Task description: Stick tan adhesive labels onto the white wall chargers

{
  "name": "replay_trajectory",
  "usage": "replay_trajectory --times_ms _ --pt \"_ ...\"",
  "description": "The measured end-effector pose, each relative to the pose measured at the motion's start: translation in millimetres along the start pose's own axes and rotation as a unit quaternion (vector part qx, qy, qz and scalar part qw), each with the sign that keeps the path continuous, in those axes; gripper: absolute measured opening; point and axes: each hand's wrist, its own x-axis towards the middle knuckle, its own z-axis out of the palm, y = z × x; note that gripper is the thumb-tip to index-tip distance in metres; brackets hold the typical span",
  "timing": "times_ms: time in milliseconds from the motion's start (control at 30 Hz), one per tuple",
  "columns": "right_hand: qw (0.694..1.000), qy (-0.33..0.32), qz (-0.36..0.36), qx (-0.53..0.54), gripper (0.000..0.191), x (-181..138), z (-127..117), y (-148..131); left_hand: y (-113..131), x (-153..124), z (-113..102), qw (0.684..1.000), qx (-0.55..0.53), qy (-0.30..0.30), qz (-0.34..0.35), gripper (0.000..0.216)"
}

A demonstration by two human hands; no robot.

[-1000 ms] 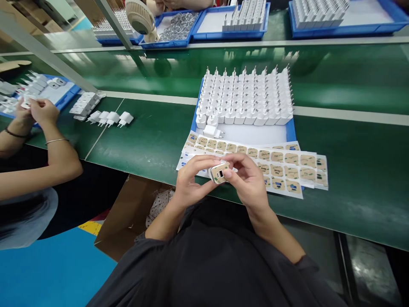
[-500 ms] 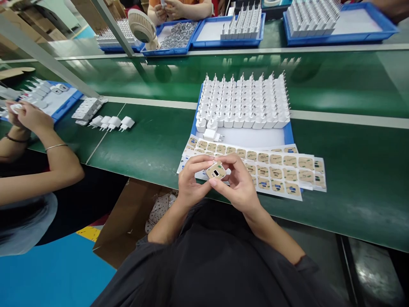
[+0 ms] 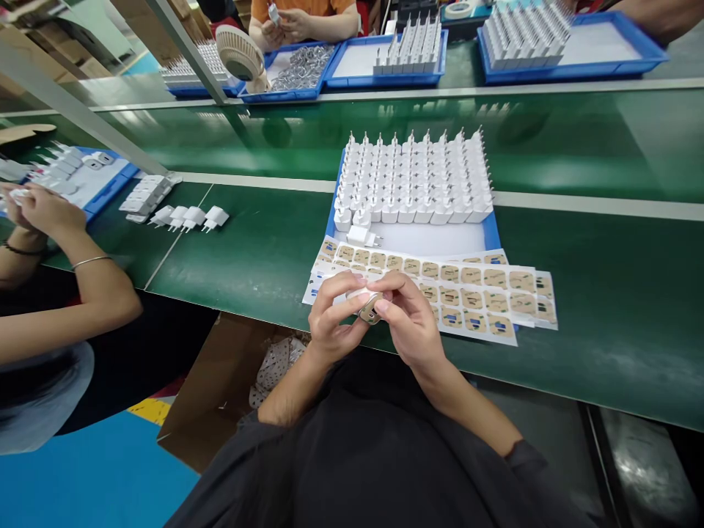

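Observation:
Between my two hands is a white charger plug (image 3: 369, 308) with a tan sticker on its port face, which is tilted away to the right. My left hand (image 3: 338, 314) is closed around its left side. The fingers and thumb of my right hand (image 3: 411, 319) pinch its right edge. Just beyond my hands lie sheets of tan square stickers (image 3: 471, 299), overlapping the front of a blue tray (image 3: 491, 233). Rows of white charger plugs (image 3: 412, 180) stand prongs up in that tray, and one more plug (image 3: 361, 235) lies on its side there.
Several loose plugs (image 3: 192, 218) and a stack of white plugs (image 3: 146, 194) are on the green bench to the left, near a co-worker's hands (image 3: 47, 209). An open cardboard box (image 3: 220, 381) stands below the bench edge. Further trays and a small fan (image 3: 240, 53) are across the bench.
The plug in my hands has turned, so its stickered face shows at a steeper angle. My right thumb has moved onto the sticker's edge. The view has shifted slightly.

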Motion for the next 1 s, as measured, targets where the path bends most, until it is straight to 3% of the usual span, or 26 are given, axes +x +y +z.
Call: replay_trajectory --times_ms 133,433,733,800,900,1000 --pt "1.0 0.009 -0.004 0.024 0.006 0.6 5.0 -0.6 -0.9 -0.2 -0.2 0.999 0.027 0.012 0.045 0.036" --pt "1.0 0.01 0.005 -0.002 0.009 -0.6 7.3 0.8 0.6 -1.1 -0.9 0.997 0.056 0.019 0.042 0.031" --pt "0.996 -0.072 -0.016 -0.041 0.028 -1.2 -3.0 0.6 -1.6 -3.5 -4.8 1.0 0.003 0.027 -0.015 0.039" --pt "0.991 -0.079 -0.039 -0.098 0.03 1.0 -6.3 -4.2 -3.1 -3.2 -7.3 1.0 0.011 0.017 -0.014 0.038" --pt "0.974 -0.043 -0.106 -0.195 0.016 6.9 -7.8 -11.6 -3.6 -3.8 -11.3 1.0 0.028 -0.001 -0.006 0.038" --pt "0.936 -0.012 -0.196 -0.293 0.014 12.7 -3.6 -15.0 -3.1 -7.9 -16.3 0.999 0.048 -0.012 -0.021 0.04"
